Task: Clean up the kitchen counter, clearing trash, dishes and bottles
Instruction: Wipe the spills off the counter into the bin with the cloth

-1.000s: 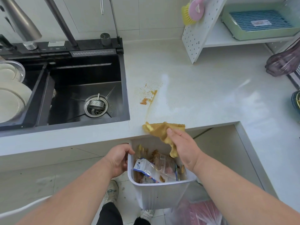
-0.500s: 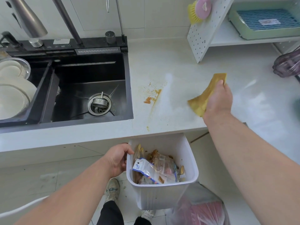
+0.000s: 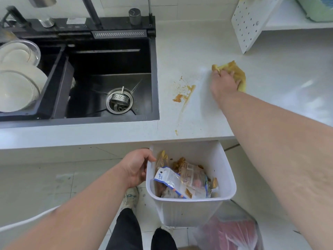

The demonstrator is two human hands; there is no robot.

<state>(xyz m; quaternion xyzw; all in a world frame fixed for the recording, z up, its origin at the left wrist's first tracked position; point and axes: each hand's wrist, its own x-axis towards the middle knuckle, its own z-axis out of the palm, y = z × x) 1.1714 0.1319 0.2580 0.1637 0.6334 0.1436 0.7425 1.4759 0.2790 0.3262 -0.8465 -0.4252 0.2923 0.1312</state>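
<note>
Two hands are busy: the right hand (image 3: 224,82) lies on top of a yellow cloth (image 3: 238,74) on the counter (image 3: 180,51), fingers curled into its bunched folds and holding it, just right of the orange-brown spill (image 3: 183,92); the left hand (image 3: 137,167) grips the left rim of the white bin (image 3: 191,210), thumb over the edge, holding it below the counter's front edge. One cloth, then, and it looks soft, limp and light; it will likely fold under pressure, so a flat palm over a gathered wad should carry it across the stain better than a fingertip pinch. One bin, thin-walled plastic and probably light even with its load, so the rim is the sensible place to hold it, though a one-sided grip may let it tip. Inside it sit several crumpled wrappers, one clear packet with a blue edge (image 3: 168,179) uppermost; an exact count is not possible. One smeared stain with a thin trail towards the edge remains. Left of it, the black sink (image 3: 108,78) holds a stack of at least three white plates (image 3: 16,83).
</note>
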